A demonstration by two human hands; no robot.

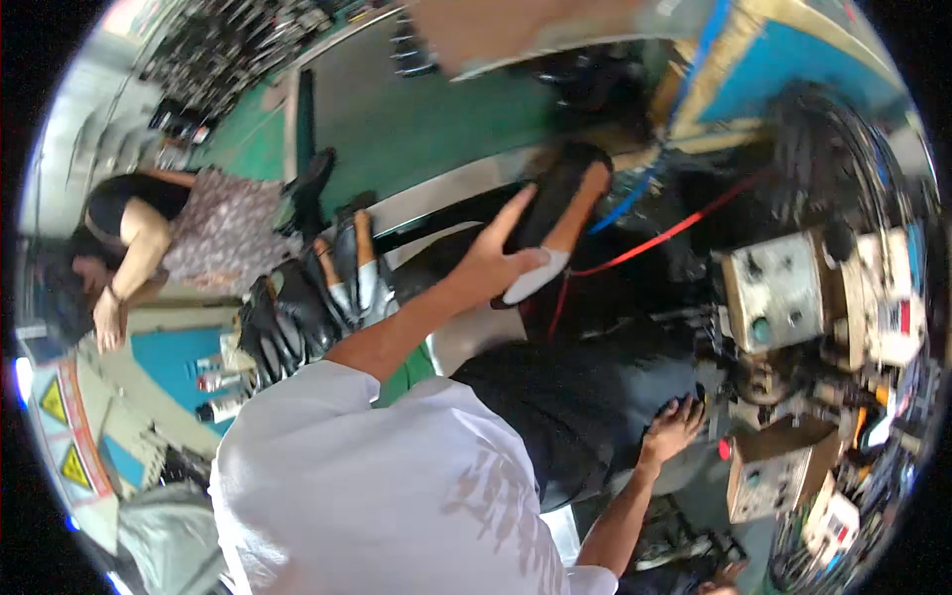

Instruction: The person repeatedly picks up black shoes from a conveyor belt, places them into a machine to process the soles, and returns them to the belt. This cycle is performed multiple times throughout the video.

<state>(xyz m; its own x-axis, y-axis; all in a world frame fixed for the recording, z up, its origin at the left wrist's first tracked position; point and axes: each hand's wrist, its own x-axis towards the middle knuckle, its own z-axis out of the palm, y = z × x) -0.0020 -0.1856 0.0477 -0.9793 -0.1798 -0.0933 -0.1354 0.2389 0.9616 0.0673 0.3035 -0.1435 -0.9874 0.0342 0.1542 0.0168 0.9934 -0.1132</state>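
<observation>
yellow warning labels, left hand gripping shoe

a broad green counter had a pale strip along its near edge; a dark item, too blurred to identify, lay on it.

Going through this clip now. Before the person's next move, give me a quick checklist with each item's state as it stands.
1. Left hand on the black shoe: ok, thumb on its white area, fingers along the dark side.
2. Right hand free of objects: cannot tell, its grip is unclear.
3. Red cord apart from the shoe: cannot tell, one end passes close by it.
4. Co-worker away from the held shoe: ok, off to the left.
5. Other dark shoes apart from the held one: ok, grouped left of it.
</observation>
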